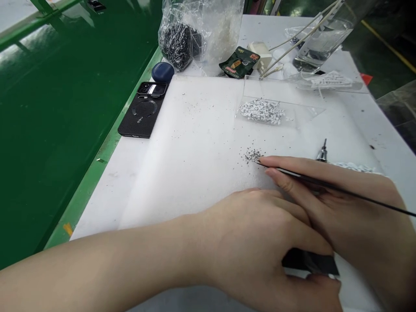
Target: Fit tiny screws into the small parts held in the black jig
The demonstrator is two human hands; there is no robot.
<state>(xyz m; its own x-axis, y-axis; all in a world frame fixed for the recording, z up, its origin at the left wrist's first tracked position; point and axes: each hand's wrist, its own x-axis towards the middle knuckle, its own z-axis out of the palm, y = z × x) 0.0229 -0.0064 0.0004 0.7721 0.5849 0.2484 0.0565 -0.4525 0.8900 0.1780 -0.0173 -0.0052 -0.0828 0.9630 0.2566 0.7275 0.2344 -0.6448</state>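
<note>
My right hand [344, 195] pinches a thin, dark pointed tool, black tweezers [341, 188] by its look. The tip touches down at the edge of a small scatter of tiny dark grey bits [252, 155] on the white sheet [182, 173]. My left hand [266, 234] reaches across from the left and rests against the right hand. Between its thumb and forefinger is a flat black piece [310, 261], mostly hidden, of a kind I cannot make out. Just beyond my right hand a metal pen-like tip [322, 152] pokes out.
Farther back lies a clear bag of small white pieces [261, 111]. Behind it are stuffed plastic bags [201, 37], a dark green packet [239, 63] and a tilted cup of clear liquid [320, 41] with sticks. A black phone [141, 115] and blue case [163, 72] sit left.
</note>
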